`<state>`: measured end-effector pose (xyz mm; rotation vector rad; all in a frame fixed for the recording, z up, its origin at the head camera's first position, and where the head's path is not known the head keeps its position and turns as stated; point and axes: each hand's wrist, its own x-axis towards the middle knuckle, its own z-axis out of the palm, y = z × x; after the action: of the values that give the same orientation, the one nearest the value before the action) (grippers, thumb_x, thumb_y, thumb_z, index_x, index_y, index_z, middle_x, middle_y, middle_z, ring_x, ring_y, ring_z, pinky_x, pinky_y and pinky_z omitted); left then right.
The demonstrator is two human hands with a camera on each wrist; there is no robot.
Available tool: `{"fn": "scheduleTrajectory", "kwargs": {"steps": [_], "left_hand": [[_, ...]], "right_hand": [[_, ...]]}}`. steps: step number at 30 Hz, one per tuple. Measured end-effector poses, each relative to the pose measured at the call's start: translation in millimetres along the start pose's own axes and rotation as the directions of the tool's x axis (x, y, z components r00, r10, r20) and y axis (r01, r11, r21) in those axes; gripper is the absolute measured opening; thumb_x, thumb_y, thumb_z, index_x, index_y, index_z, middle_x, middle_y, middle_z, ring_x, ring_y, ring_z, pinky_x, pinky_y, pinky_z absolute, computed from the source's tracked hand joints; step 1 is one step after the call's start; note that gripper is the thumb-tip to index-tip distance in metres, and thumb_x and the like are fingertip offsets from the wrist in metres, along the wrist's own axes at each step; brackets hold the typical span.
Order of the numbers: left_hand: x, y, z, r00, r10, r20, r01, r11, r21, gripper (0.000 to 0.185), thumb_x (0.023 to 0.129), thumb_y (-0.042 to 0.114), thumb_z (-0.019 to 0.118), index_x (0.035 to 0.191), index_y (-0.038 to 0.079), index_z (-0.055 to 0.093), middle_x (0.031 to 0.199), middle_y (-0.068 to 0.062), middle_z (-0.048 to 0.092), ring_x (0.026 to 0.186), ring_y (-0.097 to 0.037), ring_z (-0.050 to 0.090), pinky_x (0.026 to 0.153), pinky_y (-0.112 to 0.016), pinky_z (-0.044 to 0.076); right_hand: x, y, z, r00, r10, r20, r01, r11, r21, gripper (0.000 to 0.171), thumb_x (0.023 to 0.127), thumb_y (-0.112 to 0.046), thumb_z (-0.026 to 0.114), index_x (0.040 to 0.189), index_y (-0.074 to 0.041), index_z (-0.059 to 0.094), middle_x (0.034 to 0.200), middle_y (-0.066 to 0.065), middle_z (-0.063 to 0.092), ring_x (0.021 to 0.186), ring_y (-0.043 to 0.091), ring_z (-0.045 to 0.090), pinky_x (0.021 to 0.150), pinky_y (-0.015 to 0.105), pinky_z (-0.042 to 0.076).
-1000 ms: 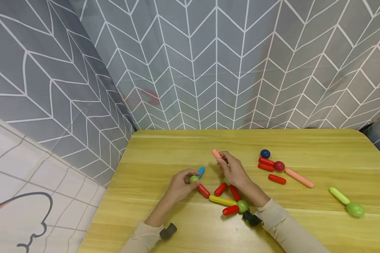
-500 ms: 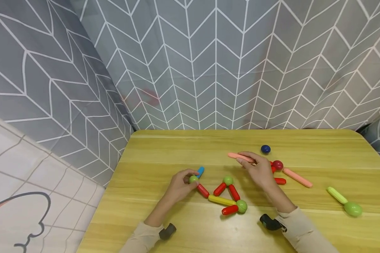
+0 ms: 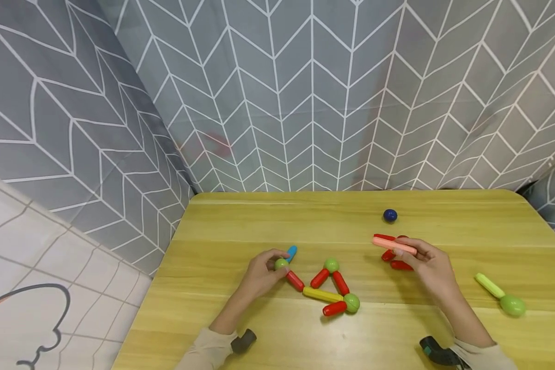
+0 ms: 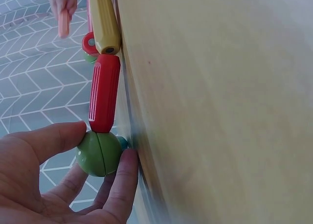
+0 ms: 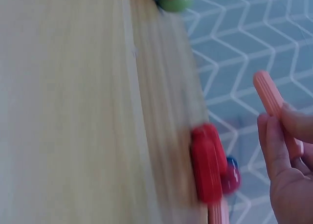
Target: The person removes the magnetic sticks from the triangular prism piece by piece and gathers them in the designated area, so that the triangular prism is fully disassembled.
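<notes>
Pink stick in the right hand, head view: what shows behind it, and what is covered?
Parts of red sticks and a red ball show past the pink stick; it and the right hand cover the rest.

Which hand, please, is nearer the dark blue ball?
The right hand, below and right of the dark blue ball in the head view; the left hand is farther, lower left.

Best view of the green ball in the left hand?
Left wrist: the green ball is large there, its seam clear. Head shows it small, partly covered by the left hand. Right wrist doesn't show that hand; a cropped green ball sits at its top edge, but I can't tell which one.
</notes>
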<state>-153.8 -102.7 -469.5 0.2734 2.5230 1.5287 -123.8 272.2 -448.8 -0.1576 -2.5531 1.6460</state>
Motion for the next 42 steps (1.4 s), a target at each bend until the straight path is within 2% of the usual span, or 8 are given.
{"fn": "scheduleTrajectory", "kwargs": {"steps": [4, 9, 15, 26, 33, 38, 40, 42], "left_hand": [[-0.5, 0.4, -0.5, 1.0, 0.008, 0.02, -0.007, 1.0, -0.014, 0.027, 0.092, 0.01, 0.071, 0.118, 0.005, 0.069, 0.124, -0.02, 0.065, 0.09, -0.018, 0.066, 0.068, -0.018, 0.052], [-0.6, -0.4, -0.8, 0.999, 0.018, 0.03, -0.018, 1.0, -0.022, 0.027, 0.092, 0.01, 0.071, 0.118, 0.004, 0.068, 0.123, -0.02, 0.064, 0.088, -0.017, 0.066, 0.067, -0.017, 0.052], [0.9, -0.3, -1.4, 1.0, 0.005, 0.019, -0.005, 1.0, -0.02, 0.026, 0.092, 0.011, 0.071, 0.118, 0.006, 0.069, 0.122, -0.019, 0.065, 0.089, -0.017, 0.065, 0.068, -0.018, 0.053], [1.3, 0.2, -0.1, 1.0, 0.001, 0.013, -0.001, 1.0, -0.016, 0.025, 0.092, 0.01, 0.071, 0.117, 0.007, 0.069, 0.122, -0.019, 0.066, 0.091, -0.018, 0.067, 0.07, -0.02, 0.055], [3.4, 0.2, -0.3, 1.0, 0.007, 0.015, -0.007, 1.0, -0.017, 0.025, 0.092, 0.011, 0.071, 0.117, 0.007, 0.069, 0.121, -0.019, 0.066, 0.092, -0.019, 0.067, 0.07, -0.019, 0.054], [2.7, 0.2, 0.3, 1.0, 0.002, 0.02, -0.002, 1.0, -0.014, 0.026, 0.092, 0.012, 0.071, 0.118, 0.007, 0.069, 0.122, -0.018, 0.066, 0.093, -0.019, 0.066, 0.07, -0.019, 0.053], [1.5, 0.0, 0.0, 1.0, 0.002, 0.021, -0.001, 1.0, -0.012, 0.026, 0.092, 0.012, 0.071, 0.118, 0.007, 0.069, 0.122, -0.018, 0.066, 0.093, -0.018, 0.066, 0.07, -0.018, 0.053], [0.2, 0.1, -0.5, 1.0, -0.005, 0.021, 0.005, 1.0, -0.011, 0.025, 0.092, 0.012, 0.071, 0.117, 0.008, 0.069, 0.123, -0.018, 0.065, 0.093, -0.018, 0.066, 0.07, -0.018, 0.052]], "right_hand": [[-11.0, 12.6, -21.1, 0.997, 0.058, -0.042, -0.057, 0.998, 0.017, 0.042, 0.093, -0.03, 0.072, 0.128, -0.007, 0.067, 0.1, -0.038, 0.062, 0.084, -0.007, 0.055, 0.06, 0.017, 0.047], [-20.2, 31.8, -40.3, 0.989, 0.147, -0.034, -0.136, 0.968, 0.213, 0.035, 0.089, -0.018, 0.077, 0.123, -0.01, 0.073, 0.098, -0.03, 0.071, 0.086, -0.008, 0.063, 0.069, 0.012, 0.054], [-28.8, 46.0, -48.1, 0.966, 0.251, 0.068, -0.256, 0.964, 0.077, 0.036, 0.09, -0.031, 0.076, 0.124, -0.018, 0.072, 0.104, -0.033, 0.069, 0.093, -0.017, 0.055, 0.075, 0.012, 0.048], [-27.4, 51.2, -40.7, 0.967, 0.216, 0.131, -0.213, 0.976, -0.043, 0.054, 0.091, -0.042, 0.073, 0.134, -0.011, 0.065, 0.122, -0.033, 0.062, 0.104, -0.018, 0.044, 0.08, 0.012, 0.041], [-22.2, 49.4, -34.5, 0.99, 0.081, 0.112, -0.07, 0.993, -0.095, 0.048, 0.093, -0.037, 0.071, 0.132, -0.009, 0.067, 0.151, -0.026, 0.047, 0.115, -0.023, 0.041, 0.079, 0.009, 0.042], [-22.3, 47.8, -29.5, 0.998, 0.041, 0.042, -0.033, 0.984, -0.176, 0.05, 0.089, -0.036, 0.076, 0.131, -0.009, 0.067, 0.124, -0.033, 0.062, 0.096, -0.018, 0.053, 0.072, 0.012, 0.045], [-22.8, 47.3, -27.0, 0.999, 0.026, 0.026, -0.019, 0.976, -0.217, 0.057, 0.087, -0.037, 0.078, 0.137, -0.014, 0.063, 0.111, -0.03, 0.068, 0.087, -0.014, 0.055, 0.068, 0.015, 0.046], [-23.4, 47.4, -24.3, 1.0, 0.005, 0.025, 0.001, 0.969, -0.245, 0.063, 0.087, -0.037, 0.078, 0.143, -0.019, 0.057, 0.115, -0.021, 0.072, 0.086, -0.012, 0.057, 0.067, 0.016, 0.047]]}}
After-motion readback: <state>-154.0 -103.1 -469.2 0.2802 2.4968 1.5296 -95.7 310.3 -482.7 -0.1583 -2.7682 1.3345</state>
